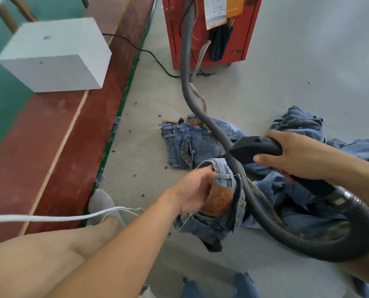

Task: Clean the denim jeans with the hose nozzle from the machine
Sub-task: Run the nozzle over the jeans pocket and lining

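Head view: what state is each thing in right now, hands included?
Left hand: grips the waistband of the jeans, lifting it.
Right hand: grips the hose nozzle.
Hose: runs from the red machine, looping across the denim.
Second jeans: lying flat on the floor.

Grey concrete floor (287, 61); white block (54, 54) on red-brown board (71, 136).
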The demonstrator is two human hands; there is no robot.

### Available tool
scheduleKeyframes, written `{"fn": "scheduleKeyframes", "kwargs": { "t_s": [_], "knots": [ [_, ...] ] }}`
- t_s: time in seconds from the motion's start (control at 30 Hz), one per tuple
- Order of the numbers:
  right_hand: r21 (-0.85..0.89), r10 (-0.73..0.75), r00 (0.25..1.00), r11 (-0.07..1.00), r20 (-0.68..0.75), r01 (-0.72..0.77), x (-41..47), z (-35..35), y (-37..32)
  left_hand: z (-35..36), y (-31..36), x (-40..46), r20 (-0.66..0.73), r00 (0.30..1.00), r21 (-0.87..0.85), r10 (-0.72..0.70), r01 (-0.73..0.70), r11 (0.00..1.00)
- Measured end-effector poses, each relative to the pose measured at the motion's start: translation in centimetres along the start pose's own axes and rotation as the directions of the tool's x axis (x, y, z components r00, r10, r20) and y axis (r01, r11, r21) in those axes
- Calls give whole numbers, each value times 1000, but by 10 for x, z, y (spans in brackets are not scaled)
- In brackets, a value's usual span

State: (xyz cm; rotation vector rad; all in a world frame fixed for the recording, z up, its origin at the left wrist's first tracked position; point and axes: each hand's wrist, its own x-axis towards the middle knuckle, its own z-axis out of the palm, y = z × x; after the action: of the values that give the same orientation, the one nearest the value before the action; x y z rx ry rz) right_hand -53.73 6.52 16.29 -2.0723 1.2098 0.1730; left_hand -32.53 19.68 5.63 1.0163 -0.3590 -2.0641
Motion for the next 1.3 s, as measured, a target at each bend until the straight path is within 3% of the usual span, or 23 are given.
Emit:
{"fn": "scheduleKeyframes", "kwargs": {
  "t_s": [0.13, 0.2, 0.23, 0.27, 0.3, 0.37, 0.4, 0.47, 0.57, 0.63, 0.73, 0.87, 1.03, 1.17, 1.3],
  "knots": [
    [-63, -9, 990, 998, 141, 18, -6, 8, -5, -1, -17, 6, -37, 998, 71, 55, -52, 996],
    [-61, -17, 988, 998, 156, 27, -1, 18, -6, 4, -25, 4, -51, 996, 220, 76, -63, 973],
    [-31, -12, 992, 999, 129, 16, 3, 22, -5, 7, -28, 2, -73, 991, 389, 116, -79, 918],
    [1, 2, 996, 1000, 87, -2, 7, 23, -3, 10, -33, 1, -66, 982, 619, 179, -100, 779],
    [24, 25, 999, 999, 45, -27, 11, 21, -1, 11, -42, 3, -17, 971, 823, 239, -122, 554],
    [66, 88, 996, 994, 29, -90, 13, 10, 7, 11, -60, 8, 105, 959, 986, 262, -134, 98],
    [71, 110, 992, 991, 65, -115, 12, 3, 10, 13, -67, 9, 111, 965, 994, 239, -103, -46],
    [-1, 110, 980, 994, 168, -112, 8, -10, 15, 18, -73, 8, 119, 968, 972, 220, -68, -226],
    [-203, 85, 940, 979, 331, -17, 6, -3, 6, 23, -73, 7, 179, 957, 936, 227, -94, -339],
    [-272, 67, 935, 962, 348, 33, 7, 13, -3, 27, -74, 9, 207, 947, 907, 244, -92, -412],
    [-268, 46, 972, 963, 230, 18, 10, 32, -10, 26, -75, 8, 197, 942, 899, 272, -63, -434],
    [-121, 53, 999, 991, -8, -53, 17, 20, -9, 20, -77, 5, 204, 950, 868, 237, -64, -493],
    [-162, 79, 997, 983, -26, -82, 10, 12, -10, 31, -76, 9, 151, 936, 922, 318, -17, -388],
    [-56, 67, 986, 995, -152, -77, 10, 64, -18, 46, -72, 17, -16, 914, 988, 404, 76, -133],
    [-96, 51, 991, 993, -120, -62, 28, 87, -20, 61, -73, 25, -56, 884, 995, 464, 85, -42]
  ]
}}
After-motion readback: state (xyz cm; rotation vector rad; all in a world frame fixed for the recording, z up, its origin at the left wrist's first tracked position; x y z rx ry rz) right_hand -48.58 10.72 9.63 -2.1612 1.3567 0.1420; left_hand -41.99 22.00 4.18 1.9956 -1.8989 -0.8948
